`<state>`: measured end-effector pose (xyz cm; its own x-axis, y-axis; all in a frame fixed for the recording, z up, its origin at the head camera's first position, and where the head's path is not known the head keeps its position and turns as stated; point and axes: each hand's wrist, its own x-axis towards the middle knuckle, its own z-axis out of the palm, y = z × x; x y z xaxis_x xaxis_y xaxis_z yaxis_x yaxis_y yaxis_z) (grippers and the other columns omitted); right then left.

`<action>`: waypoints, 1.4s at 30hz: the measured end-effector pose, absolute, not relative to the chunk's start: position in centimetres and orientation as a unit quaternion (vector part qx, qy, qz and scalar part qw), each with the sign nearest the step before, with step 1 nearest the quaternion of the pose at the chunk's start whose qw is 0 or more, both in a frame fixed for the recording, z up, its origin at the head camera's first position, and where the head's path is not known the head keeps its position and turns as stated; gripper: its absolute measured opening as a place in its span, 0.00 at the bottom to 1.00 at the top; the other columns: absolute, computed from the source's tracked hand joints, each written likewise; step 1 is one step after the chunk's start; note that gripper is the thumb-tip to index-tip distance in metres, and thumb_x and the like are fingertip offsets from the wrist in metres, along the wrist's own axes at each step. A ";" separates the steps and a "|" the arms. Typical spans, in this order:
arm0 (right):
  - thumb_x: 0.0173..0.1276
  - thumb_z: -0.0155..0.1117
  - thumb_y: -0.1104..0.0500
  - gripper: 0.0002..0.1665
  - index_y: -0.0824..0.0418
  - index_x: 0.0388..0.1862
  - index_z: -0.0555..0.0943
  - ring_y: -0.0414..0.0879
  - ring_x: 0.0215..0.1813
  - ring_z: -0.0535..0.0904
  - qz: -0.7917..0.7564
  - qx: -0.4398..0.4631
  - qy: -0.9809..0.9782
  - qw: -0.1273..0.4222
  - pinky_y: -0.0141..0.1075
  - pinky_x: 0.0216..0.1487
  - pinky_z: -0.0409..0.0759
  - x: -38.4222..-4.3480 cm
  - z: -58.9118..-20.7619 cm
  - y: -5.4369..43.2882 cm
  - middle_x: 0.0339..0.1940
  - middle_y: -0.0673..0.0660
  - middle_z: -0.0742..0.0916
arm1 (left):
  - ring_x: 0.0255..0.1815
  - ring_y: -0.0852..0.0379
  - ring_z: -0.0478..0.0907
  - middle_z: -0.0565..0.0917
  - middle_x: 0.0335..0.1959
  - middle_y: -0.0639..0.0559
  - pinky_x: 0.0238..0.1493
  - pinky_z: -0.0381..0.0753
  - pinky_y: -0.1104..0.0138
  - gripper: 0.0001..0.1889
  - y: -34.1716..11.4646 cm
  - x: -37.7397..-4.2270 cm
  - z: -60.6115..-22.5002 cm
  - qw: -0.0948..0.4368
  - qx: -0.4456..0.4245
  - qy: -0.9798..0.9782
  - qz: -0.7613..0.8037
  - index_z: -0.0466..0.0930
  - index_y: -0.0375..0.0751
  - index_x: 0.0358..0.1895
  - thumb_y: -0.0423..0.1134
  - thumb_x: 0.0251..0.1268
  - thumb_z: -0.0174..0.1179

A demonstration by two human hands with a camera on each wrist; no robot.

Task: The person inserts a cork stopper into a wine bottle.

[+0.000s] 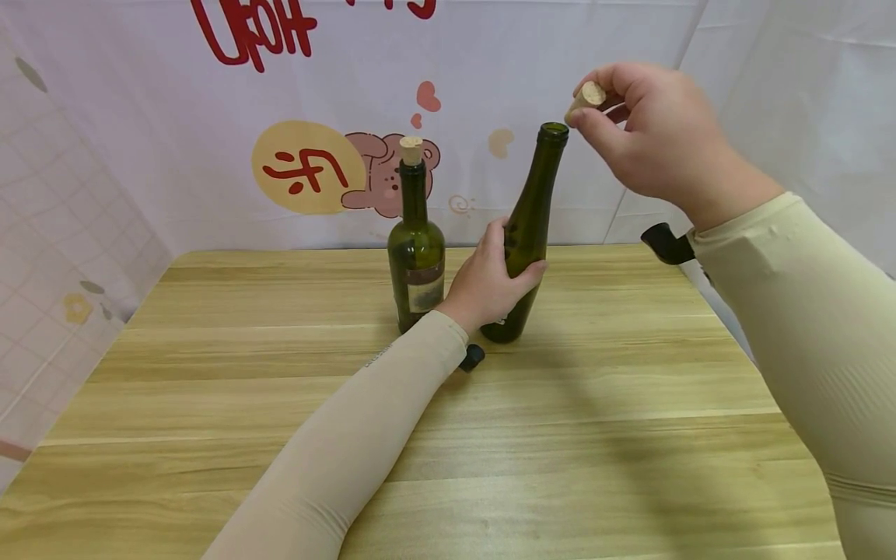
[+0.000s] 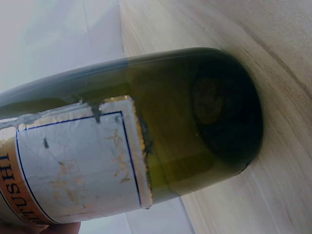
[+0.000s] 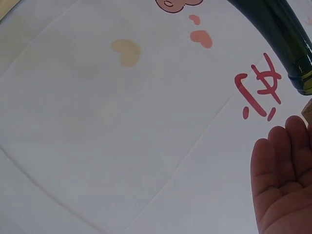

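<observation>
My left hand (image 1: 490, 284) grips the body of a dark green wine bottle (image 1: 533, 194), which leans to the right with its mouth uncovered. In the left wrist view a torn, pale label (image 2: 78, 165) shows on this bottle, and its base is close over the tabletop. Between thumb and fingers, my right hand (image 1: 661, 132) pinches a cork (image 1: 591, 94) just above and right of the bottle's mouth. The right wrist view catches the edge of the cork (image 3: 307, 112) beside the bottle's rim. Left of my left hand stands a second green bottle (image 1: 413, 241), upright, with a cork (image 1: 411, 151) in its mouth.
The bottles are near the back of a wood-grain table (image 1: 602, 467). Behind it hangs a white printed cloth (image 1: 560, 47) with a bear, hearts and red lettering. A dark wrist-camera piece (image 1: 472, 358) sits under the left wrist, another (image 1: 666, 243) under the right.
</observation>
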<state>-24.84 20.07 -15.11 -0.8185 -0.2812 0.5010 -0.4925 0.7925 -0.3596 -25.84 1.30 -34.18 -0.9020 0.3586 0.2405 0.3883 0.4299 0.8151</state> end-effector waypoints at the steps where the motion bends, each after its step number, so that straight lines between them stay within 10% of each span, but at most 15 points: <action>1: 0.79 0.60 0.50 0.14 0.59 0.50 0.83 0.23 0.44 0.79 0.243 0.210 -0.922 0.215 0.20 0.47 0.75 -24.8 -15.1 20.0 0.46 0.37 0.84 | 0.61 0.55 0.79 0.73 0.66 0.54 0.63 0.82 0.54 0.43 1.3 -25.8 -34.2 0.016 -0.220 -0.846 -0.485 0.48 0.53 0.82 0.64 0.75 0.58; 42: 0.81 0.58 0.53 0.15 0.62 0.55 0.82 0.24 0.44 0.78 0.244 0.235 -0.924 0.174 0.19 0.41 0.74 -25.4 -15.3 18.6 0.53 0.57 0.88 | 0.62 0.54 0.78 0.72 0.66 0.53 0.67 0.79 0.53 0.41 1.3 -25.8 -34.1 0.021 -0.221 -0.849 -0.480 0.49 0.52 0.81 0.64 0.76 0.57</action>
